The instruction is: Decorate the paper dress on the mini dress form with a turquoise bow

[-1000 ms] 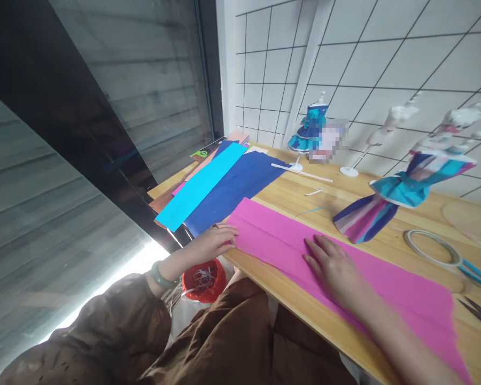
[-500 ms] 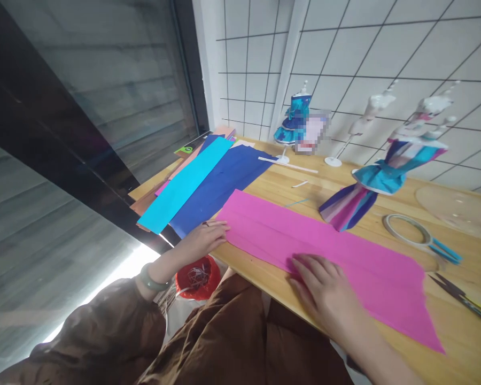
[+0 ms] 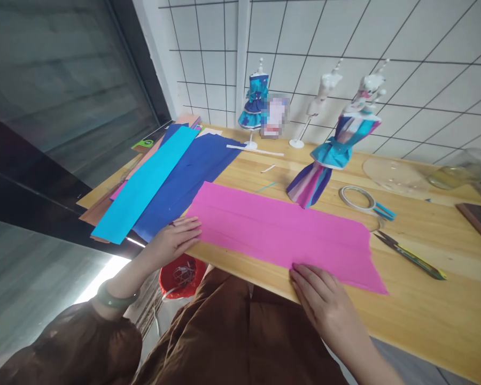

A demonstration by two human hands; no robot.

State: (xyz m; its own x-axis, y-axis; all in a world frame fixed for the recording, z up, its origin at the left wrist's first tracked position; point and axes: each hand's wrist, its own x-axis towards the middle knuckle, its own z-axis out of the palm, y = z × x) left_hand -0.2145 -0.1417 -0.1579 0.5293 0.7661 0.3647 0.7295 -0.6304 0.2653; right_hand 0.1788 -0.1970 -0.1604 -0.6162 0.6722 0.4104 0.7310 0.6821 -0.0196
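A long pink sheet of crepe paper lies lengthwise along the table's near side, faint creases running through it. My left hand rests at its left end, fingers stretched out flat over the near corner. At the sheet's near edge, right of the middle, my right hand has its fingertips and thumb together on the paper. Beyond my left hand are a dark blue sheet and a bright blue strip, overlapping on a stack of other coloured paper.
Small dress forms stand at the back, one in a blue dress, another in a multicoloured dress. A tape roll, blue-handled tool and scissors lie right. A red-lined bin sits below the table.
The view has swung right, showing more of the table there. My right thumb and fingertips have come closer together at the paper's near edge. My left hand stays at the left end.
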